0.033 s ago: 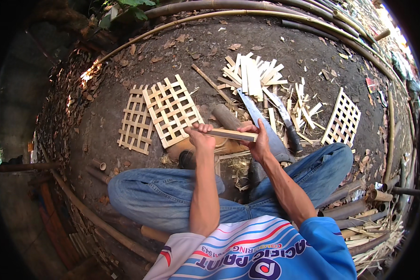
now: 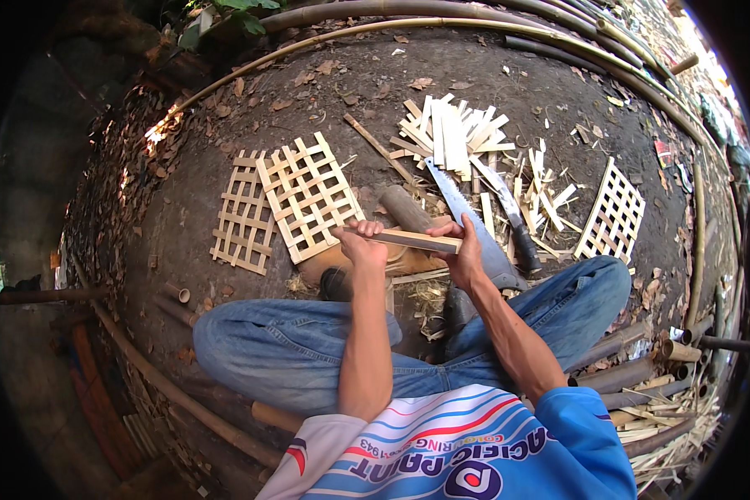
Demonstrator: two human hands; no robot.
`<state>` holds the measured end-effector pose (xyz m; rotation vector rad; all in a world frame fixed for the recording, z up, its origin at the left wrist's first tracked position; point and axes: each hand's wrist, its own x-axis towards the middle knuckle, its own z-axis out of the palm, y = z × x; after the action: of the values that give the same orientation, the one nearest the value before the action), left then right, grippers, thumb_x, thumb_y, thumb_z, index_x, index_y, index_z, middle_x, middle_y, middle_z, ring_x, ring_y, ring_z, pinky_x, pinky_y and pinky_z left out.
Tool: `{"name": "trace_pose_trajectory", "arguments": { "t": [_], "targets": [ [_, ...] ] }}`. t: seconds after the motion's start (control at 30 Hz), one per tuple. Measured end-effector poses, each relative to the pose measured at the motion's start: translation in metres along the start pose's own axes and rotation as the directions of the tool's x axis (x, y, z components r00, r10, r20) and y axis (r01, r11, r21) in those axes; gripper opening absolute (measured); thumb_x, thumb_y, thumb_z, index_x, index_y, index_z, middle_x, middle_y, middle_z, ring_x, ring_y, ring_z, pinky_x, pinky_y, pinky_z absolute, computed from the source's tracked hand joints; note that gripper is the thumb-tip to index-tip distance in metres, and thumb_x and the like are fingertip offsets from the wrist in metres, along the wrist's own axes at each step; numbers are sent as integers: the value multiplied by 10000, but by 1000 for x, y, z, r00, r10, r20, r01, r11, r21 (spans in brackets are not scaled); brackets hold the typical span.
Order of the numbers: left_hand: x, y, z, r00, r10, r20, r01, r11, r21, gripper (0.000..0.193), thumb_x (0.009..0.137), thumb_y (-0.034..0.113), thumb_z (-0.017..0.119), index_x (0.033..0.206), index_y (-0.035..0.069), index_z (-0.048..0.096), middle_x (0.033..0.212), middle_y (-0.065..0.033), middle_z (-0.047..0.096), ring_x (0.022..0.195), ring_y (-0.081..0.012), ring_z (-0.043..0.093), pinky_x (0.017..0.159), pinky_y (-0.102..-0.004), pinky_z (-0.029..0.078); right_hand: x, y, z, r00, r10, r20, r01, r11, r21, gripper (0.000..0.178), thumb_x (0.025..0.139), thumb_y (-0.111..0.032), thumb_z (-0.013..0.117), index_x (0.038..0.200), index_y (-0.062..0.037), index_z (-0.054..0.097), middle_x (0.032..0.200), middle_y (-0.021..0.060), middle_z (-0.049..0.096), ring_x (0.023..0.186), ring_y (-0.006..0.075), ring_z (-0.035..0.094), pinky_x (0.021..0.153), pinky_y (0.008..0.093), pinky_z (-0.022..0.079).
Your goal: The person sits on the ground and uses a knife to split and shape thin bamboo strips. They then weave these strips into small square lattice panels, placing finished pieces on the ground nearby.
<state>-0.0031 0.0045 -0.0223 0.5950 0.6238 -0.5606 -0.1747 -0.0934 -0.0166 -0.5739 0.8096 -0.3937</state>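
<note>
While both hands sit near the middle of the frame, the left hand [image 2: 360,243] has its fingers curled tight around the left end of a bamboo slat [image 2: 415,240], knuckles up, thumb tucked under. Over on the other end, the right hand [image 2: 465,254] clamps the slat too, fingers wrapped over the top edge and pressed together. Its long axis runs nearly level across the picture, left end a touch higher, pointing toward the right of the frame. It's a flat, pale tan strip, straight-edged, with a darker line along its upper edge. Just behind it lies a brown log block [image 2: 404,208], and a long saw blade [image 2: 462,212] slants from upper centre down past the right hand. Two woven bamboo lattices [image 2: 296,196] lie left of centre, overlapping.
</note>
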Motion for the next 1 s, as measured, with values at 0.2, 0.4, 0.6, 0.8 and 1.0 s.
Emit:
{"name": "trace_pose_trajectory", "arguments": {
  "t": [0.2,0.4,0.6,0.8,1.0],
  "targets": [
    [3,1,-5,997,-7,-71,7,1000,-8,394,962,424,377,694,136,399,530,32,320,435,-116,300,453,-282,301,-2,10,4,989,-131,-65,119,980,-163,588,1035,-462,315,743,-56,624,877,148,721,744,191,643,594,311,488],
    [3,0,4,996,7,-94,-6,1000,12,395,961,424,353,690,140,395,524,39,317,422,-109,292,434,-276,289,6,15,5,955,-287,-70,260,929,-262,585,1040,-431,398,702,-13,627,798,181,714,684,192,649,629,310,503],
    [8,2,2,992,4,-124,-3,1000,11,423,987,440,330,694,140,389,526,48,317,415,-102,287,422,-268,272,18,24,-2,950,-307,-52,267,890,-369,583,1022,-423,478,754,33,725,813,124,738,636,130,595,600,265,482],
    [8,4,9,976,72,-203,-61,996,59,491,1026,492,286,698,137,379,534,37,312,436,-114,263,428,-281,256,28,9,-17,970,-234,58,217,744,-631,543,979,-474,534,834,11,732,863,140,735,703,192,633,664,333,498],
    [7,4,1,972,201,-120,-155,936,315,427,1021,445,336,746,123,389,559,35,317,449,-97,259,413,-276,240,-1,-20,12,951,-174,255,290,220,-932,506,939,-514,571,965,-32,723,862,179,701,820,358,669,761,433,514]
  ]
}}
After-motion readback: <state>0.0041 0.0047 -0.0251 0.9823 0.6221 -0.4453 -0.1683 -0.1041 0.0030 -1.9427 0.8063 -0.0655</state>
